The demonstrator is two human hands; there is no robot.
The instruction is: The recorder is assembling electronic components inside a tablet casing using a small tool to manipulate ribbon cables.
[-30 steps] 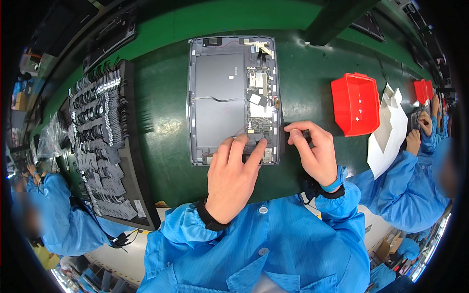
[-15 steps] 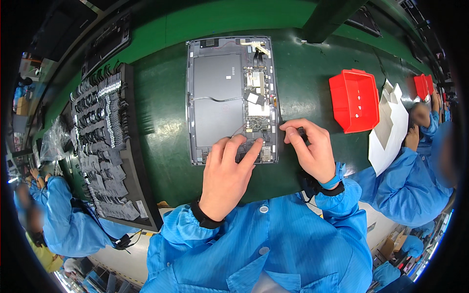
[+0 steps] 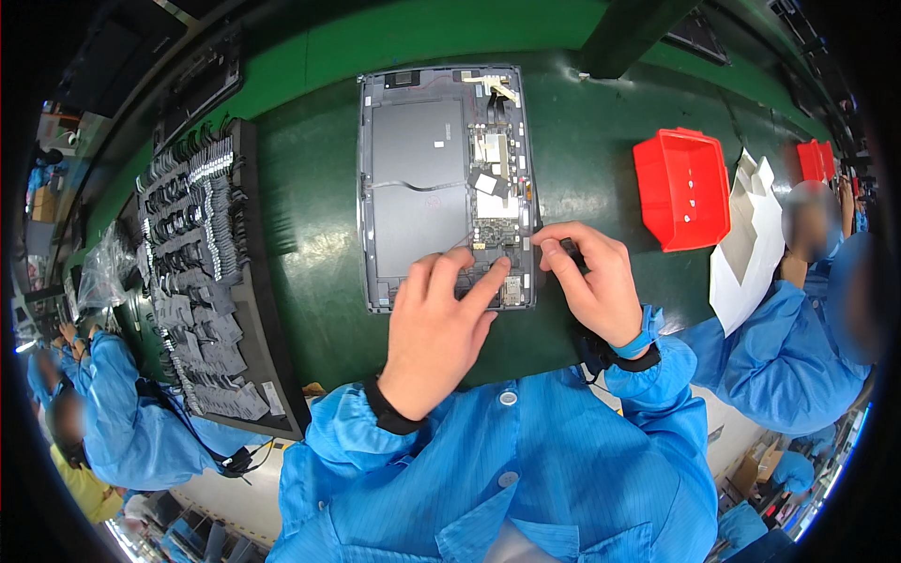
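An opened tablet lies on the green bench, its inside facing up. Two large grey battery packs fill its left part, and a circuit board runs along the right. My left hand rests over the lower end with fingers spread, the index fingertip on a dark piece near the bottom of the board. Beside the tablet's lower right edge is my right hand, thumb and index finger closed in a pinch. Whatever lies between them is too small to make out. A blue wrist band circles my right wrist.
Left of the tablet, a dark tray holds rows of black cables with connectors. To the right stand a red bin with a few small white pieces and an opened white paper bag. Co-workers in blue sit on both sides.
My left index finger stays on the lower board while the hand tilts slightly, uncovering more of the tablet's bottom corner. The right hand's pinch has shifted slightly left and up along the edge.
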